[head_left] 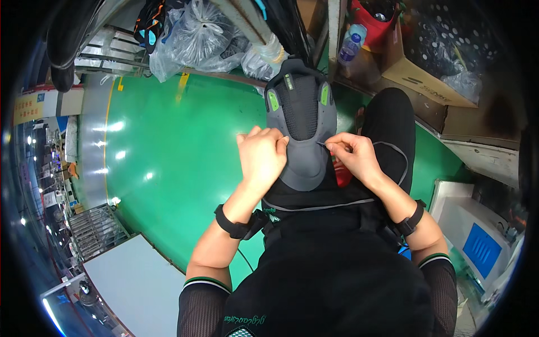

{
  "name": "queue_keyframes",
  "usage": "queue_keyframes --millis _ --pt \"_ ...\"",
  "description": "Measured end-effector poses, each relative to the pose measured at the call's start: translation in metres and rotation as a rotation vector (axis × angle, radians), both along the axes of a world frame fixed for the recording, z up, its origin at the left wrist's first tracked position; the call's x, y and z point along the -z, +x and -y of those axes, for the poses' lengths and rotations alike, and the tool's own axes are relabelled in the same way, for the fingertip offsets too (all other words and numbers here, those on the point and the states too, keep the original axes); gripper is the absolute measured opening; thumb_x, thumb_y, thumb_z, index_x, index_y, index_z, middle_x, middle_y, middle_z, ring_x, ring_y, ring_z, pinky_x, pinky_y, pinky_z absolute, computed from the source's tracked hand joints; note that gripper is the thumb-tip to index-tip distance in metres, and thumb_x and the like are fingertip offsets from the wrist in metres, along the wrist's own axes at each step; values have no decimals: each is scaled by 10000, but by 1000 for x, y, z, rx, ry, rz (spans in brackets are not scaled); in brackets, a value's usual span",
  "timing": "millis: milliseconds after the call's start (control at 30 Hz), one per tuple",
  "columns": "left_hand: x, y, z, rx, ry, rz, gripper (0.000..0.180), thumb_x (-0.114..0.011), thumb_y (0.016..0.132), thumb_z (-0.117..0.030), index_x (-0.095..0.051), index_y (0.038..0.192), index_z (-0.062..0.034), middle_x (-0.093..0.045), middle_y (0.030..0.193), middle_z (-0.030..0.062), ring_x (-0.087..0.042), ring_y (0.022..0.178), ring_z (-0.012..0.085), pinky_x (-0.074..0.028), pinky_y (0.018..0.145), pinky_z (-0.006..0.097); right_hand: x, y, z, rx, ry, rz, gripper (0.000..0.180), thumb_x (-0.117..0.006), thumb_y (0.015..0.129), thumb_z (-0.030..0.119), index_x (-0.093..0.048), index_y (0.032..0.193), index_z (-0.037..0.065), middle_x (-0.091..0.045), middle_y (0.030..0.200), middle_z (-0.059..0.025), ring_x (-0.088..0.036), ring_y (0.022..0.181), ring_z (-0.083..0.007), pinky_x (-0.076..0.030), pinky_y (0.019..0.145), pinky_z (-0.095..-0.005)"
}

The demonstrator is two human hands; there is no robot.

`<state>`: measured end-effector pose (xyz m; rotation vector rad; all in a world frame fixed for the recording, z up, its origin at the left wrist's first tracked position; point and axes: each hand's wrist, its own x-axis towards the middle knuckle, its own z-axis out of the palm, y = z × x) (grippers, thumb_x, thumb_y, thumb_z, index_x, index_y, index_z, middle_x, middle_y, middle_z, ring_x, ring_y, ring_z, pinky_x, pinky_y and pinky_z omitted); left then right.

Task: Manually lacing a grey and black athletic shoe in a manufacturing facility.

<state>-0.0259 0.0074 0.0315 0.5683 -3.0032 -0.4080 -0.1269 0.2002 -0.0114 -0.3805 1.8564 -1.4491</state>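
Observation:
A dark grey shoe upper [304,160] with bright green patches lies between my hands, its rounded toe toward my body. My left hand [261,154] is closed at the left edge of the shoe upper, with the thumb and curled fingers pressed against it near the mesh opening. On the other side, my right hand [356,160] pinches a thin dark strand [321,144] against the right edge of the upper. Its far end is too small to make out. Fingers of the right hand are curled in, and part of the palm is hidden.
A metal post [247,22] slants down behind the shoe. Clear plastic bags [202,33] sit at the back. At the back right stand a cardboard box [424,81], a bottle [351,48] and a red container [376,25]. A grey-topped table [132,286] is at lower left.

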Motion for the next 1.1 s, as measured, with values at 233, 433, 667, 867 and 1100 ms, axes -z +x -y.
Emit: queue_keyframes --millis 233,433,667,867,1100 --pt "-10 -21 8 236 -115 230 213 -657 822 -256 -667 728 -64 -627 681 68 -592 823 255 -428 736 375 13 -6 1 52 104 -389 106 -708 781 170 -693 815 71 -658 642 -61 -656 590 -170 -487 590 -287" --pt "-2 -21 29 -31 532 365 217 -652 838 -237 -648 744 -41 -624 702 85 -553 761 223 -434 707 353 10 -10 7 67 51 -293 76 -687 787 144 -677 790 69 -673 690 -72 -659 607 -203 -485 582 -297" --pt "-4 -18 28 72 356 297 198 -661 834 -254 -647 773 -65 -584 684 108 -551 759 267 -436 688 394 7 -12 18 -18 53 -498 76 -677 764 131 -643 765 63 -656 680 -81 -657 629 -246 -491 568 -325" --pt "-24 -21 32 382 15 124 167 -714 746 -221 -642 809 -85 -600 865 69 -548 914 253 -422 766 379 5 -37 20 -480 45 -1177 61 -629 740 137 -607 775 93 -608 835 -46 -599 868 -235 -457 692 -376" --pt "-31 -47 55 864 -85 116 327 -773 606 -188 -604 873 -101 -553 897 12 -529 982 206 -402 796 355 -38 -73 53 -922 16 -1217 279 -748 623 199 -623 851 97 -569 960 -27 -530 1023 -220 -466 790 -362"
